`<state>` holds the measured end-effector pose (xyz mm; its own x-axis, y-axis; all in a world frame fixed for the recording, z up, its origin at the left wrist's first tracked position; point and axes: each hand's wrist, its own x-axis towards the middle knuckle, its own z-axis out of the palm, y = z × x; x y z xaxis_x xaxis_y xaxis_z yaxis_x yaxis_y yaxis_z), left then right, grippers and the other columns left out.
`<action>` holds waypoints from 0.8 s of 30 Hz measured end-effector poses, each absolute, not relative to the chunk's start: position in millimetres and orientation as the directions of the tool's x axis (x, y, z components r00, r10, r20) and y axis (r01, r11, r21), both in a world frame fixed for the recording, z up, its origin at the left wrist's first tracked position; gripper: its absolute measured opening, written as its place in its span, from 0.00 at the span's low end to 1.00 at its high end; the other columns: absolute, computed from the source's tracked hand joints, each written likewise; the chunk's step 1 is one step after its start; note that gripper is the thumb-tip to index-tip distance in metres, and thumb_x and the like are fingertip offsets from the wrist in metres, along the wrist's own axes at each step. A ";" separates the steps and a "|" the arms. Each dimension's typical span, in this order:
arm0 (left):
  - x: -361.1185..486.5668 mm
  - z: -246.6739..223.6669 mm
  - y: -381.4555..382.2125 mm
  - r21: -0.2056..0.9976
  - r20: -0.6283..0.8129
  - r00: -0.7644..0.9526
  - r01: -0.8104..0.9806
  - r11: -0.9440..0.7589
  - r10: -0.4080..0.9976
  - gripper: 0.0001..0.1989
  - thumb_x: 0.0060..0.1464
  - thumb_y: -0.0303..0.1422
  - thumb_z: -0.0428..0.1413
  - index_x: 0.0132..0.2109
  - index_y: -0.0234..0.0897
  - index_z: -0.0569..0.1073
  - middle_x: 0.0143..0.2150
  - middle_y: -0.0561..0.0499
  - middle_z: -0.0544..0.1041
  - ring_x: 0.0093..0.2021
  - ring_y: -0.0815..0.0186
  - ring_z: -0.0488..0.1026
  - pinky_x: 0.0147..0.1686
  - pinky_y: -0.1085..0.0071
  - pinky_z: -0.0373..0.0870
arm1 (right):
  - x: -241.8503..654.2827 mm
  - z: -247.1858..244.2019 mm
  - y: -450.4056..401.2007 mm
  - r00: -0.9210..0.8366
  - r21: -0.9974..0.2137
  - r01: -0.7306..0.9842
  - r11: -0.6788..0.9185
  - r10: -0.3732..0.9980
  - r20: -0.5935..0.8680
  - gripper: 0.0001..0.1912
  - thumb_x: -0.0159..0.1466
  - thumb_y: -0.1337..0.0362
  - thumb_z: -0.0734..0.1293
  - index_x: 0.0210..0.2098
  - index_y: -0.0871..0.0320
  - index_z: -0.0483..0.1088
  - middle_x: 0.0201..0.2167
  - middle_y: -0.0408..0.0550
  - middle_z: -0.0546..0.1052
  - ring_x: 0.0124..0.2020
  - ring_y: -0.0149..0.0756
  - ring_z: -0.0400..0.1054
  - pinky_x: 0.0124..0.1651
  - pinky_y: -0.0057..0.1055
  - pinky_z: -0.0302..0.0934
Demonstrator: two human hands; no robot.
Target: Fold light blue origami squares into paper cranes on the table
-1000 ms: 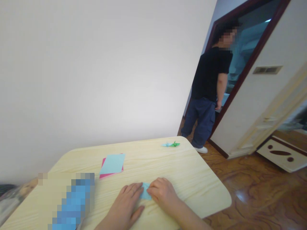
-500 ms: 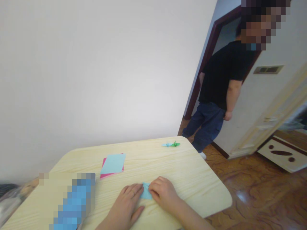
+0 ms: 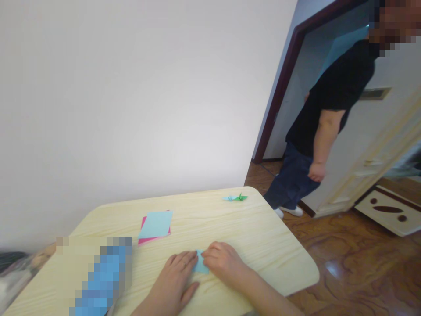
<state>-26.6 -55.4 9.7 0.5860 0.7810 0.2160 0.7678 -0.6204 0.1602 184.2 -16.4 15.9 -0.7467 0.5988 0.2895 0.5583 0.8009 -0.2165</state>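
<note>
A small light blue piece of folded paper (image 3: 202, 264) lies on the table between my hands. My left hand (image 3: 176, 276) rests flat at its left edge, fingertips on the paper and thumb spread out on the wood. From the right, my right hand (image 3: 225, 265) has its fingers bent together over the paper's upper right part, pressing on it. Those fingers hide the right edge and any fold under them.
Light blue and pink paper sheets (image 3: 155, 224) lie stacked at the table's (image 3: 115, 228) back left. Two small folded paper figures, light blue (image 3: 229, 199) and green (image 3: 241, 198), sit near the far edge. A blurred-out blue object (image 3: 101, 281) is front left. A person (image 3: 322, 118) stands beyond the table.
My right hand has shifted slightly left over the folded paper, and my left hand stays in place. The person in the background has moved to the right, uncovering more of the doorway.
</note>
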 end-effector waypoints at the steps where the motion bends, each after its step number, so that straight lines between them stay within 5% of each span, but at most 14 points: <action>1: -26.5 9.8 -55.4 0.161 0.215 0.584 0.769 -0.618 0.783 0.23 0.53 0.36 0.51 0.57 0.41 0.61 0.56 0.47 0.68 0.53 0.58 0.65 0.52 0.60 0.61 | 184.9 17.2 -16.0 -0.758 -0.216 0.548 0.808 0.589 0.280 0.04 0.61 0.68 0.63 0.35 0.55 0.69 0.39 0.42 0.76 0.41 0.34 0.64 0.43 0.29 0.56; 6: -25.8 10.1 -55.3 0.169 0.185 0.582 0.775 -0.609 0.792 0.24 0.54 0.35 0.51 0.57 0.40 0.60 0.57 0.47 0.68 0.53 0.58 0.64 0.52 0.58 0.61 | 187.2 22.6 -15.1 -0.771 -0.247 0.546 0.801 0.595 0.227 0.07 0.63 0.67 0.62 0.40 0.53 0.69 0.40 0.42 0.75 0.42 0.34 0.64 0.45 0.29 0.56; 11: -25.7 9.6 -55.0 0.173 0.168 0.581 0.778 -0.604 0.796 0.24 0.54 0.35 0.51 0.58 0.40 0.60 0.57 0.46 0.66 0.54 0.56 0.64 0.52 0.55 0.60 | 185.4 19.7 -17.6 -0.655 -0.399 0.604 0.690 0.715 0.246 0.14 0.59 0.70 0.63 0.45 0.55 0.67 0.38 0.45 0.75 0.41 0.35 0.65 0.45 0.29 0.56; 19: -23.4 13.5 -55.7 0.174 0.144 0.584 0.780 -0.601 0.799 0.23 0.54 0.35 0.51 0.57 0.40 0.61 0.57 0.45 0.66 0.54 0.55 0.63 0.52 0.54 0.60 | 170.2 8.9 -18.0 -0.385 -0.553 0.692 0.464 0.885 0.261 0.08 0.53 0.69 0.67 0.34 0.55 0.72 0.32 0.43 0.76 0.37 0.36 0.66 0.42 0.30 0.56; 24: -23.1 15.5 -55.6 0.165 0.124 0.587 0.783 -0.600 0.800 0.23 0.54 0.35 0.50 0.57 0.39 0.60 0.58 0.45 0.66 0.55 0.55 0.63 0.52 0.54 0.60 | 169.2 6.7 -17.4 -0.437 -0.499 0.676 0.542 0.841 0.320 0.07 0.55 0.72 0.66 0.32 0.54 0.72 0.30 0.41 0.77 0.35 0.34 0.66 0.41 0.30 0.54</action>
<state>-23.1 -55.6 15.5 0.5873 0.7998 0.1236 0.7826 -0.6002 0.1652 169.2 -17.4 6.7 -0.4371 0.8406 0.3199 0.6762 0.5416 -0.4993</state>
